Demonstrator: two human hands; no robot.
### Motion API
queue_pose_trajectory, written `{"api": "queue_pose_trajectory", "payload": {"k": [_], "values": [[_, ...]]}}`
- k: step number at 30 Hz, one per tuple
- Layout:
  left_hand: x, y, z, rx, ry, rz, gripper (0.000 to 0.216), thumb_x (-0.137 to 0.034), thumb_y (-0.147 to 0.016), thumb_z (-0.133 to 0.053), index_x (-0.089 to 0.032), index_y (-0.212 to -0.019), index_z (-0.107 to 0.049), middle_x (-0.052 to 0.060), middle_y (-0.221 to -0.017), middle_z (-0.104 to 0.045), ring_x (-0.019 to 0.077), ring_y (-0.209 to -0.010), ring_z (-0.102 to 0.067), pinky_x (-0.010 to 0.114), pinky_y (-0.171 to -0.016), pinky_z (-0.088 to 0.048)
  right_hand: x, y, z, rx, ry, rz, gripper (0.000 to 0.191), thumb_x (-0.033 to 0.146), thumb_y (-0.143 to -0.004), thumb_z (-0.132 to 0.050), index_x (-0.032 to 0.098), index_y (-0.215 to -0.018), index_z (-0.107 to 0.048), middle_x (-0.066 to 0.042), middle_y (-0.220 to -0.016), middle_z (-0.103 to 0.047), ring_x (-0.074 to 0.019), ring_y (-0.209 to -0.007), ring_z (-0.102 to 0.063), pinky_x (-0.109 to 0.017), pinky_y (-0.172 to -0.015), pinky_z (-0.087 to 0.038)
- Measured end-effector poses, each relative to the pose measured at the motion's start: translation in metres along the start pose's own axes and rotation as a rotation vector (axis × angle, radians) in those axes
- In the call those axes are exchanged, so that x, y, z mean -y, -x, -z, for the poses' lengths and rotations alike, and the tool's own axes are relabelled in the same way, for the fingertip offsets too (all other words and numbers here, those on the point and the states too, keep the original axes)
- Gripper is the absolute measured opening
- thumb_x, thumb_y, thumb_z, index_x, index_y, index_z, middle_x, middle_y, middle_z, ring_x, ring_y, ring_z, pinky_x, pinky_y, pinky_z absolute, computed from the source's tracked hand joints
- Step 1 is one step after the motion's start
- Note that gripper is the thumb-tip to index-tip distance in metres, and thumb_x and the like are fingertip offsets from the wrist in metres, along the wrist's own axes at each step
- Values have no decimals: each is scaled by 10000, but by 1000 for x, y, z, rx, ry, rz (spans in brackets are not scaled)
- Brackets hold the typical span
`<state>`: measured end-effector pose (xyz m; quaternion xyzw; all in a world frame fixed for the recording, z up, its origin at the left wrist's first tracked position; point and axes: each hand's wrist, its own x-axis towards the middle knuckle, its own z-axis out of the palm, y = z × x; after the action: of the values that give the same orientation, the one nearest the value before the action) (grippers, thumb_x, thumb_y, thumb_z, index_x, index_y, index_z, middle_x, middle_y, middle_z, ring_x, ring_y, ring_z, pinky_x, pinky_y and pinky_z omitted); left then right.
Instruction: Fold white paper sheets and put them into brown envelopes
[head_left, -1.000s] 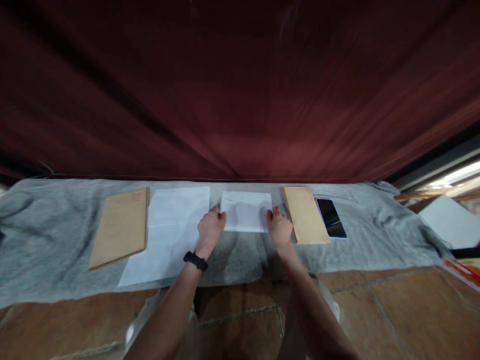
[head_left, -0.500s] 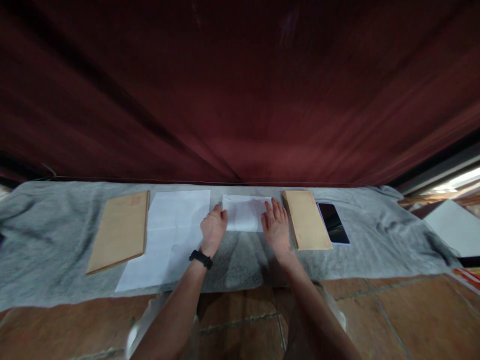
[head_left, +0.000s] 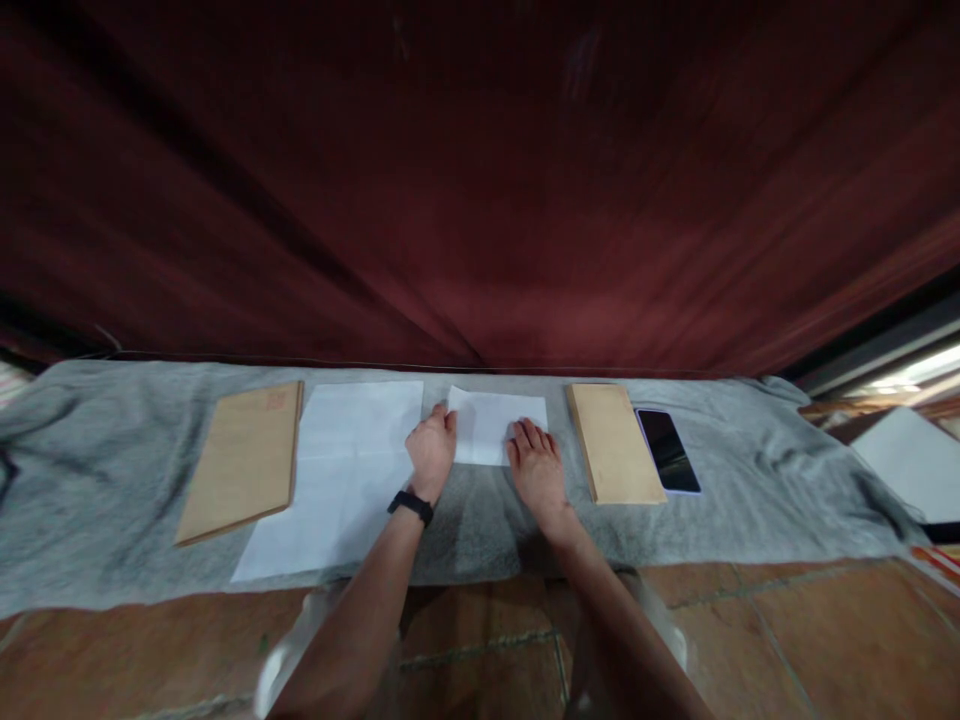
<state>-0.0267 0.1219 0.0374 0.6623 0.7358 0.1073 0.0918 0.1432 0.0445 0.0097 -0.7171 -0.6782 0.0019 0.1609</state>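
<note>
Between left hand (head_left: 430,450) and right hand (head_left: 534,465) lies folded paper (head_left: 491,421).

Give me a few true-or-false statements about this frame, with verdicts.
1. The left hand and the right hand both touch the folded white paper. True.
2. The phone lies on the folded white paper. False: it lies on the grey cloth, beside the right brown envelope.
3. A black band circles the left wrist. True.
4. The right hand is clenched in a fist. False: its fingers lie flat.
5. The large white sheet lies between the folded white paper and the left brown envelope. True.
</note>
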Motion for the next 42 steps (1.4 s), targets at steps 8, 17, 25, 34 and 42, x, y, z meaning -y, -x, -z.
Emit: {"api": "queue_pose_trajectory", "payload": {"k": [8,17,25,34,42], "values": [[1,-3,-7,-19,-10,-44,391,-388,-1046,-349,-196,-1197,-655,143,-941,-769,279,-928,-744,338,-794,-508,2,2,3,27,19,-5,418,286,-1046,-405,172,-1425,-542,-141,-1504,-527,-289,-1312,-523,-448,-1077,-370],[0,-3,-7,-9,-63,-82,405,-378,-1052,-330,-180,-1246,-625,149,-926,-766,274,-926,-745,336,-802,-513,8,2,-6,-7,-42,123,487,341,-1055,-372,216,-1521,-443,-96,-1628,-354,-286,-1470,-358,-477,-1191,-278],[-2,0,-5,-12,-81,-107,407,-350,-1055,-306,-161,-1274,-592,144,-914,-758,263,-908,-735,333,-794,-502,8,8,-18,4,-13,112,491,400,-1058,-396,245,-1521,-447,-100,-1601,-403,-297,-1474,-356,-522,-1203,-247],[-15,21,-5,-155,-69,-361,499,-237,-1028,-319,-132,-1505,-417,197,-1494,-496,313,-1377,-467,484,-1162,-301,9,8,-19,1,-3,105,490,368,-1051,-402,242,-1521,-448,-102,-1604,-395,-305,-1470,-361,-531,-1198,-247],[-18,43,-41,17,78,-662,518,-353,-1058,-305,-134,-1509,-434,125,-1593,-414,241,-1506,-315,436,-1242,-242,7,12,-18,17,29,129,514,189,-1028,-350,171,-1537,-419,-105,-1611,-377,-289,-1487,-335,-503,-1216,-220]]}}
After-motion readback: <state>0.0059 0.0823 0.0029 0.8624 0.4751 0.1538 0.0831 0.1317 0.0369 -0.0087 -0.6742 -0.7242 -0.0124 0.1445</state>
